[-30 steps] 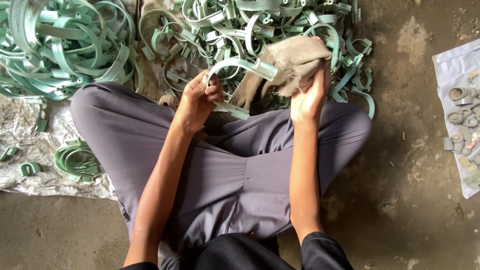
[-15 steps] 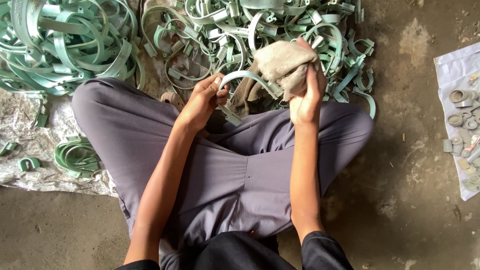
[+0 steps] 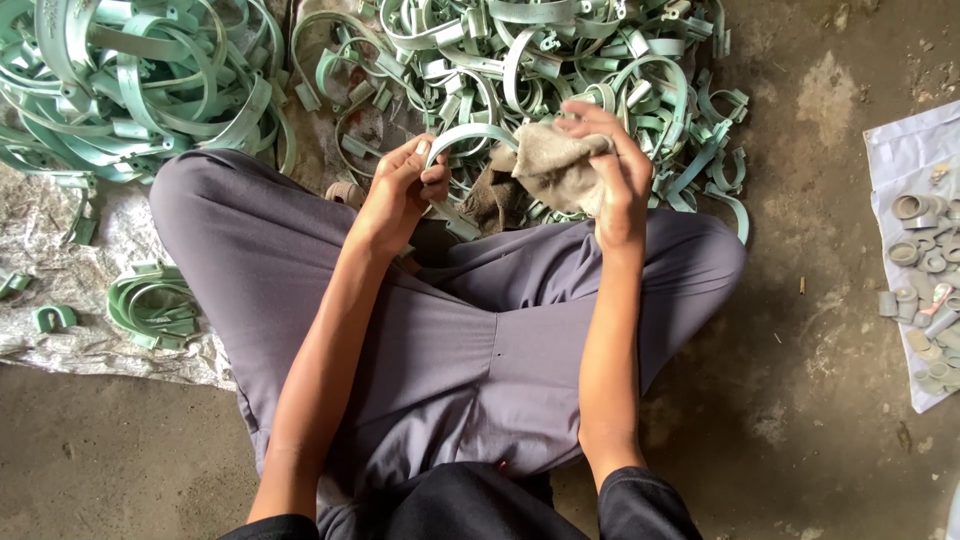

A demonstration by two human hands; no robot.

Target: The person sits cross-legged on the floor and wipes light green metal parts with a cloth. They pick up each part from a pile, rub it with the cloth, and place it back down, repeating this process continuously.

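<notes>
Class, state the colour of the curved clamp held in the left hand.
Pale green clamp, pinched by the left hand; head view.

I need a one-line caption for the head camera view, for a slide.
Seated cross-legged on a concrete floor, a person holds a curved pale green clamp band in the left hand and a cloth rag in the right hand.

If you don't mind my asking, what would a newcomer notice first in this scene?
Probably the big heap of pale green clamps spread across the floor ahead of the seated person's crossed legs. Next, the left hand gripping one curved clamp while the right hand presses a brownish rag against it.
</notes>
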